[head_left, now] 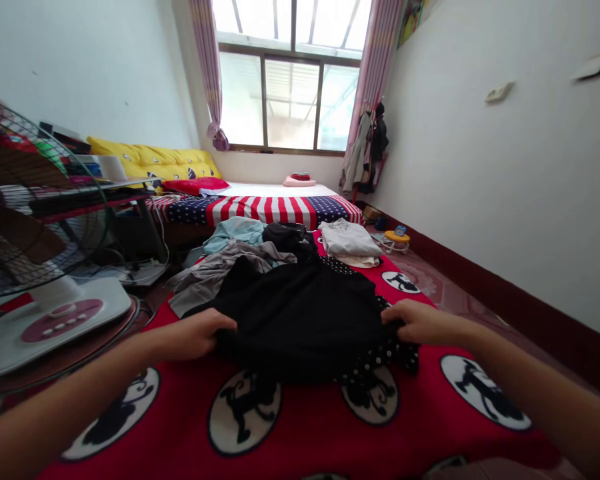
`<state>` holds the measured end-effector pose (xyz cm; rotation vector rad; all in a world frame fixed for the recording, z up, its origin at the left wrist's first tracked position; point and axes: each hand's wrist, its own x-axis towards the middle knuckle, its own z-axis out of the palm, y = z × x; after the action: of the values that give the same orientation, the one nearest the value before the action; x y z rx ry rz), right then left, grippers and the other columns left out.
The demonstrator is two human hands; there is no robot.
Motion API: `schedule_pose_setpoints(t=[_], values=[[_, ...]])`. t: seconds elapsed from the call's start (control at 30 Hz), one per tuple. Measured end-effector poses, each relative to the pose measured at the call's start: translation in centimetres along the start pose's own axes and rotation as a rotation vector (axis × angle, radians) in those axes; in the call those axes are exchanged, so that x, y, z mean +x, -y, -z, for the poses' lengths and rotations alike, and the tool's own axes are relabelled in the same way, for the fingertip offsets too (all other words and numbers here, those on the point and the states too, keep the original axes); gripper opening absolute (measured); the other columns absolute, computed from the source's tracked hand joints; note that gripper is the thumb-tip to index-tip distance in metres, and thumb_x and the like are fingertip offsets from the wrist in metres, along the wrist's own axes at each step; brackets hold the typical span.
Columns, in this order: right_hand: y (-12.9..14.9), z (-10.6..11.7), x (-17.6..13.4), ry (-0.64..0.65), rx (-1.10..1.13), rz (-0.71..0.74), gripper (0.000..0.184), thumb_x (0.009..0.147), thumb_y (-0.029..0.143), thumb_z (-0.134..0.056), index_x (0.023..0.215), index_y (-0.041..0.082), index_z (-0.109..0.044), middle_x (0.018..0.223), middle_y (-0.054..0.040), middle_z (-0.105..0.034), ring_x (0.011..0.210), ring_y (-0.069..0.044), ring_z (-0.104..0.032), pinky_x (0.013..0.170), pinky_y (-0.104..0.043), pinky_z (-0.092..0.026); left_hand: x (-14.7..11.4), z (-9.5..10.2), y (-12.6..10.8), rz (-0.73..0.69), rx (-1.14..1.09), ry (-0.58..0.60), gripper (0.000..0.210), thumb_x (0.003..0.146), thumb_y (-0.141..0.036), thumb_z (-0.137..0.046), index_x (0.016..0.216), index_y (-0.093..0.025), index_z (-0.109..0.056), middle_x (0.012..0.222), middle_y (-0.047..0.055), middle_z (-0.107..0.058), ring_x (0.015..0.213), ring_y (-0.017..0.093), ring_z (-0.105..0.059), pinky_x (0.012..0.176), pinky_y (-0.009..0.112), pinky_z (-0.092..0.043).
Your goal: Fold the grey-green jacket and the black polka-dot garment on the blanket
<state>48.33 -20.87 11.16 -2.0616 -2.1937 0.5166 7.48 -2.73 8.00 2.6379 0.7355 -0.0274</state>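
A black garment (300, 313) with white-dotted fabric along its right side is spread out in front of me. My left hand (200, 332) pinches its left edge, and my right hand (413, 321) is closed on its right edge near the dotted part. The exact kind of garment cannot be made out. Under it lies a red blanket (310, 427) with black figures in white ovals. Just beyond the left side sits a crumpled grey garment (205, 280).
Behind are a light blue garment (237, 232), a black bundle (290, 237) and a folded light grey garment (350, 238). A fan (55, 313) stands at left near a cluttered desk. Farther back is a bed with a striped cover (265, 209); a small orange stool (397, 237) stands right.
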Motion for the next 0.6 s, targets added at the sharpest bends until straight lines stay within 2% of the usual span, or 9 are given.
schedule_pose_setpoints(t=[0.03,0.07,0.17,0.23,0.27,0.33,0.4,0.5,0.6], values=[[-0.3,1.6,0.9,0.018,0.073,0.016,0.028,0.056,0.008,-0.046,0.07,0.02,-0.067,0.066,0.0016,-0.065,0.064,-0.016,-0.061,0.058,-0.024,-0.042,0.7,1.8,0.3,0.016,-0.039,0.008,0.037,0.06,-0.001,-0.042,0.079,-0.019,-0.068,0.075,-0.003,-0.067,0.075,0.016,-0.062,0.069,0.021,-0.046],[-0.6,2.8,2.0,-0.075,0.118,0.004,0.026,0.057,0.009,-0.047,0.07,0.019,-0.067,0.064,0.0018,-0.065,0.062,-0.016,-0.059,0.058,-0.024,-0.042,1.5,3.6,0.6,0.043,-0.059,-0.015,0.034,0.059,-0.001,-0.043,0.076,-0.018,-0.068,0.07,-0.004,-0.066,0.069,0.015,-0.061,0.065,0.02,-0.046],[-1.0,3.9,5.4,-0.838,0.152,-0.098,0.023,0.067,0.016,-0.049,0.08,0.018,-0.068,0.075,-0.0023,-0.068,0.072,-0.019,-0.06,0.07,-0.03,-0.046,4.3,6.9,1.0,0.159,-0.018,-0.542,0.035,0.063,0.002,-0.042,0.085,-0.009,-0.067,0.072,-0.001,-0.066,0.073,0.015,-0.059,0.074,0.025,-0.049],[-0.5,2.2,7.1,-1.247,0.186,-0.09,0.023,0.077,0.022,-0.047,0.09,0.017,-0.066,0.09,-0.0068,-0.069,0.086,-0.021,-0.061,0.081,-0.036,-0.047,5.8,6.4,0.8,0.197,0.002,-0.762,0.039,0.074,0.002,-0.036,0.099,-0.008,-0.064,0.088,0.004,-0.067,0.089,0.017,-0.059,0.089,0.033,-0.047],[0.0,0.7,7.6,-1.298,0.218,-0.044,0.023,0.081,0.024,-0.046,0.093,0.018,-0.064,0.096,-0.0084,-0.068,0.091,-0.022,-0.061,0.084,-0.037,-0.047,6.3,5.3,0.5,0.2,0.006,-0.834,0.039,0.078,0.0,-0.035,0.104,-0.01,-0.063,0.096,0.006,-0.066,0.097,0.019,-0.058,0.095,0.035,-0.044],[1.1,-3.2,8.2,-1.182,0.232,0.066,0.021,0.085,0.028,-0.047,0.098,0.019,-0.061,0.103,-0.0087,-0.067,0.099,-0.022,-0.06,0.09,-0.039,-0.047,7.3,1.5,-0.3,0.146,0.008,-0.98,0.03,0.082,-0.009,-0.044,0.105,-0.014,-0.063,0.108,0.009,-0.062,0.109,0.022,-0.055,0.103,0.038,-0.04],[2.2,-7.4,8.4,-1.007,0.155,0.118,0.028,0.084,0.033,-0.054,0.109,0.021,-0.058,0.117,-0.0101,-0.062,0.111,-0.024,-0.056,0.097,-0.041,-0.044,7.9,-3.5,-1.1,0.01,-0.056,-0.883,0.028,0.084,-0.017,-0.052,0.109,-0.018,-0.063,0.115,0.008,-0.06,0.111,0.022,-0.055,0.102,0.037,-0.043],[2.8,-12.3,9.0,-0.895,0.066,0.008,0.055,0.077,0.041,-0.065,0.126,0.02,-0.05,0.136,-0.0139,-0.049,0.125,-0.031,-0.045,0.1,-0.047,-0.042,8.3,-10.1,-2.4,-0.049,-0.135,-0.709,0.032,0.085,-0.022,-0.055,0.115,-0.022,-0.063,0.123,0.009,-0.058,0.115,0.023,-0.055,0.102,0.041,-0.043],[2.4,-14.7,10.1,-0.945,0.086,-0.145,0.057,0.078,0.042,-0.062,0.128,0.018,-0.049,0.137,-0.0161,-0.046,0.124,-0.033,-0.044,0.097,-0.05,-0.043,8.3,-13.1,-3.2,-0.024,-0.077,-0.632,0.033,0.083,-0.018,-0.055,0.115,-0.023,-0.065,0.126,0.009,-0.059,0.119,0.028,-0.053,0.108,0.052,-0.035]])
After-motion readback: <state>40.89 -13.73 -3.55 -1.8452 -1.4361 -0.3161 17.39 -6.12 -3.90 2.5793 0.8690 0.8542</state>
